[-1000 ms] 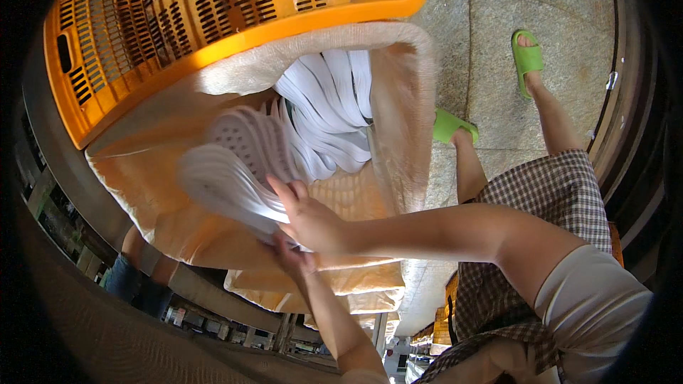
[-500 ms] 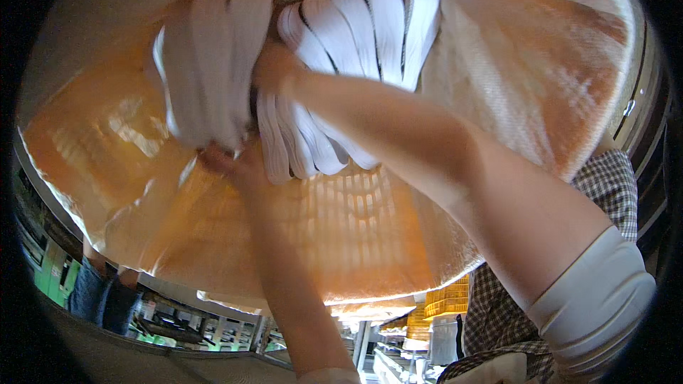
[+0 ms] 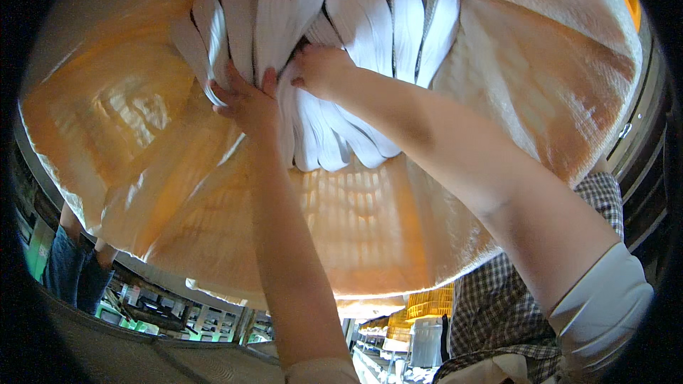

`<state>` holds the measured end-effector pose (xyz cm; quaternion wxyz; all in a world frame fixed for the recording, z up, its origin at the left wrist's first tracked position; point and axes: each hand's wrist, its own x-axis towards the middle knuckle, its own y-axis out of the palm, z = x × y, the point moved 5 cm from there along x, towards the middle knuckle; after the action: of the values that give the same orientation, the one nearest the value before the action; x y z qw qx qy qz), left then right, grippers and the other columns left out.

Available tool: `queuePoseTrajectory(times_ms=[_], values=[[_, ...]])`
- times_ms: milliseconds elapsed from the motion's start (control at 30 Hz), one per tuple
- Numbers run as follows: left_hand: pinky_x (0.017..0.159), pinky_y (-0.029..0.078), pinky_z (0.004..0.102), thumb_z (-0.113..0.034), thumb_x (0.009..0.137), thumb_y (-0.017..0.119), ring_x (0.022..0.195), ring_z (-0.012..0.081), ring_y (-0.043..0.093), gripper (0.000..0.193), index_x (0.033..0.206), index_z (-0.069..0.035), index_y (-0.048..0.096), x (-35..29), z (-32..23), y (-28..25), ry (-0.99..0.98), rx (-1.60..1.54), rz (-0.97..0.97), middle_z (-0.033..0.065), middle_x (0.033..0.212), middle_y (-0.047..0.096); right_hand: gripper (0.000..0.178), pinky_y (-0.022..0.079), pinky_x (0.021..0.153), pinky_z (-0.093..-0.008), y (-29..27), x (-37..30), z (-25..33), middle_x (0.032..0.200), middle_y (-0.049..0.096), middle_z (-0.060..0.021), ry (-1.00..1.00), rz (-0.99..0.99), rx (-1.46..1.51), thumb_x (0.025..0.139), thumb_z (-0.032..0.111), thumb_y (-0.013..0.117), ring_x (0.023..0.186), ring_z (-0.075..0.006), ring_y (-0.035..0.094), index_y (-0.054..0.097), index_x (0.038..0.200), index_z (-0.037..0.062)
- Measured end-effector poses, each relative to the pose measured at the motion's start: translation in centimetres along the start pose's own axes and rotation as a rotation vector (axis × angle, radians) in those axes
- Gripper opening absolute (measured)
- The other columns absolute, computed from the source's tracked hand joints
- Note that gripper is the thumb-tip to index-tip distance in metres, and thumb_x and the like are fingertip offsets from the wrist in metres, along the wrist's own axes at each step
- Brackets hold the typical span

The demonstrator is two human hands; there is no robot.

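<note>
Two groups of white, ribbed, band-like bundles lie side by side inside a large plastic-lined container: a left group (image 3: 242, 28) and a right group (image 3: 370, 25), with dark lines between the bands. More white loops (image 3: 334, 139) hang below the right group. My left hand (image 3: 249, 103) rests against the lower end of the left group, its fingers spread and nothing wrapped in them. At the gap between the groups, my right hand (image 3: 324, 71) has its fingers curled in against the bands. What those fingertips hold, if anything, is hidden.
A translucent orange-tinted plastic liner (image 3: 142, 171) surrounds the bundles, and a slatted pattern shows through it. Yellow crates (image 3: 430, 304) stand beyond at the bottom. A person's legs in blue trousers (image 3: 71, 270) appear at lower left. My checkered garment (image 3: 498, 306) is at lower right.
The left group of bands has settled against the right group, its lower end higher up. My left hand has moved up with fingers spread; my right hand has shifted slightly right.
</note>
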<state>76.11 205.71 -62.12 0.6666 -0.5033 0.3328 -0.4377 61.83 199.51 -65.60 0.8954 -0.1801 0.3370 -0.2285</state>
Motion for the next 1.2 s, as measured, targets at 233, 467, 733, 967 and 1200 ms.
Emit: queuePoseTrajectory(times_ms=[233, 467, 733, 967, 1200], values=[[0.105, 0.022, 0.0579, -0.062, 0.084, 0.048, 0.134, 0.0436, 0.021, 0.086, 0.142, -0.004, 0.022, 0.9, 0.5, -2.1, -0.058, -0.170, 0.304, 0.0295, 0.144, 0.022, 0.044, 0.046, 0.085, -0.0424, -1.0, -9.2, 5.9, 0.122, 0.055, -0.0161, -0.230, 0.518, -0.531, 0.073, 0.022, 0.071, 0.112, -0.0303, 0.054, 0.063, 0.115, 0.0095], [0.107, 0.026, 0.0441, -0.041, 0.092, 0.049, 0.130, 0.0388, 0.029, 0.069, 0.139, 0.004, 0.025, -14.2, -6.3, -15.3, -0.481, -0.481, -0.047, 0.0265, 0.141, 0.028, 0.030, 0.051, 0.064, -0.0401, -11.5, -29.5, 6.3, 0.107, 0.057, -0.0226, -0.781, 0.388, 0.376, 0.086, 0.015, 0.054, 0.073, -0.0302, 0.060, 0.053, 0.114, 0.0046], [0.099, 0.035, 0.0413, -0.011, 0.079, 0.067, 0.122, 0.0346, 0.037, 0.068, 0.135, 0.003, 0.031, -21.2, -29.3, -42.5, 0.070, -0.853, 0.450, 0.0220, 0.134, 0.037, 0.031, 0.051, 0.068, -0.0418, -24.7, -51.9, -11.2, 0.094, 0.062, -0.0128, -0.421, 0.603, -0.249, 0.080, 0.026, 0.059, 0.082, -0.0295, 0.063, 0.060, 0.104, 0.0066], [0.090, 0.048, 0.0404, -0.002, 0.076, 0.069, 0.111, 0.0328, 0.054, 0.058, 0.126, -0.002, 0.040, -9.6, -34.6, -68.8, 0.558, -1.140, 0.125, 0.0194, 0.124, 0.047, 0.026, 0.049, 0.080, -0.0440, -36.5, -62.6, -28.2, 0.097, 0.065, -0.0152, 0.357, 0.483, -0.349, 0.080, 0.022, 0.055, 0.094, -0.0304, 0.062, 0.066, 0.095, 0.0039], [0.082, 0.050, 0.0374, -0.010, 0.089, 0.055, 0.106, 0.0304, 0.055, 0.064, 0.140, -0.016, 0.017, 8.2, -15.6, -78.3, -0.095, -1.456, -0.619, 0.0170, 0.136, 0.032, 0.017, 0.049, 0.075, -0.0439, -41.2, -74.0, -46.4, 0.093, 0.063, -0.0241, 1.085, -0.548, 0.015, 0.077, 0.005, 0.054, 0.090, -0.0373, 0.061, 0.058, 0.092, -0.0018]])
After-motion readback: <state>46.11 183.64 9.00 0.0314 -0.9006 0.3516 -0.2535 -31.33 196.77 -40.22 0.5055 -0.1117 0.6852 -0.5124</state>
